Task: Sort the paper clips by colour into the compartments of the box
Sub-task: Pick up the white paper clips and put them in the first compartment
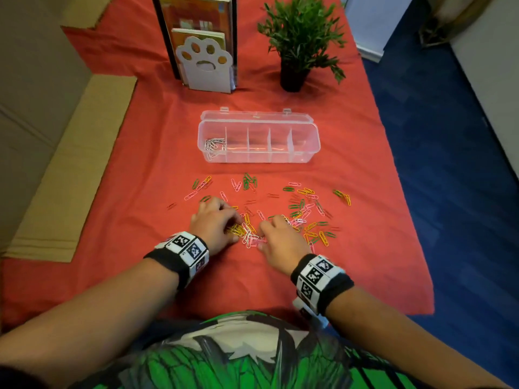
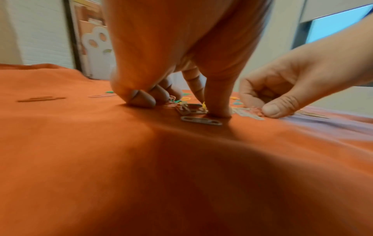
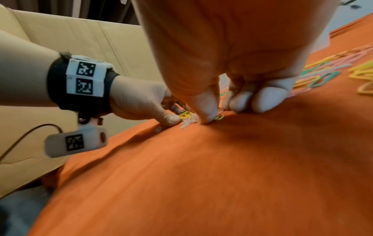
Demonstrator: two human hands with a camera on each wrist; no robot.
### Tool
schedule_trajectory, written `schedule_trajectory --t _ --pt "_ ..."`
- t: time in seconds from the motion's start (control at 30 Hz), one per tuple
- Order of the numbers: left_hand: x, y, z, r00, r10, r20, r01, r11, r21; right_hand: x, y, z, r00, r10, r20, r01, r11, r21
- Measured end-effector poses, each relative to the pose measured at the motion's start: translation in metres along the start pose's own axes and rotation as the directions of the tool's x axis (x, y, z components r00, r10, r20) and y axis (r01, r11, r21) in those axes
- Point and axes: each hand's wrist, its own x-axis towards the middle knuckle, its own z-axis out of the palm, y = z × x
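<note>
L hand (image 1: 214,224) fingers curled, tips on yellow clips (image 1: 235,229) mid-frame; R hand (image 1: 280,237) curled, thumb on pink clips (image 1: 257,240); actual grip unclear.

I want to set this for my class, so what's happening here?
A person is sorting paper clips by colour. Both hands, left and right, pick at the mixed pile on the red cloth. The clear box holds only white clips in its leftmost compartment; the others look empty.
</note>
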Motion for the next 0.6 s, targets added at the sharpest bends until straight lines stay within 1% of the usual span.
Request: schedule_trajectory --t 0.07,0.17,0.3,0.37,0.4,0.47,0.57,0.6 --pt "0.007 -0.005 -0.005 0.999 -0.035 -0.035 0.034 0.999 -0.023 0.009 0.006 -0.003 0.999 0.028 -0.040 -0.027 0.999 0.025" --pt "0.017 -0.012 -0.013 0.990 -0.078 -0.119 0.070 0.995 -0.072 0.023 0.017 -0.012 0.994 0.081 -0.078 -0.075 0.994 0.085" --pt "0.025 -0.022 -0.016 0.973 -0.086 -0.216 0.049 0.984 -0.172 0.039 0.027 -0.026 0.978 0.170 -0.120 -0.152 0.978 0.144" --pt "0.024 -0.022 -0.017 0.959 -0.073 -0.274 0.023 0.983 -0.183 0.040 0.027 -0.030 0.963 0.190 -0.191 -0.155 0.970 0.186" --pt "0.022 -0.021 -0.016 0.959 -0.050 -0.280 0.000 0.984 -0.176 0.040 0.025 -0.031 0.956 0.181 -0.229 -0.138 0.971 0.193" --pt "0.017 -0.018 -0.012 0.972 0.039 -0.230 -0.076 0.986 -0.152 0.039 0.020 -0.028 0.955 0.144 -0.258 -0.096 0.977 0.192" --pt "0.009 -0.013 -0.001 0.978 0.189 -0.094 -0.198 0.974 -0.110 0.034 0.005 -0.019 0.980 0.058 -0.188 -0.023 0.983 0.180" --pt "0.006 -0.011 0.001 0.977 0.204 -0.057 -0.208 0.975 -0.076 0.032 0.000 -0.014 0.988 0.024 -0.155 0.004 0.984 0.179"
